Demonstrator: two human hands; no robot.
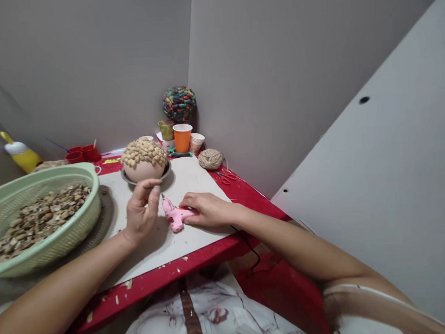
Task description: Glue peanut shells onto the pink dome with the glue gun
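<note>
My right hand is wrapped around the handle of a pink glue gun, which lies low over the white board with its nozzle toward my left hand. My left hand is raised just left of the nozzle, thumb and index finger pinched close together. Whatever sits between those fingertips is too small to make out. Behind my left hand, a pale round form rests in a dark shallow bowl. Beige nutshells cover its upper part, while its lower part is bare.
A green basket of brown shells stands left on the white board. Twine and red scissors lie right. An orange cup and multicoloured ball stand at the back. A black cord hangs off the red table edge.
</note>
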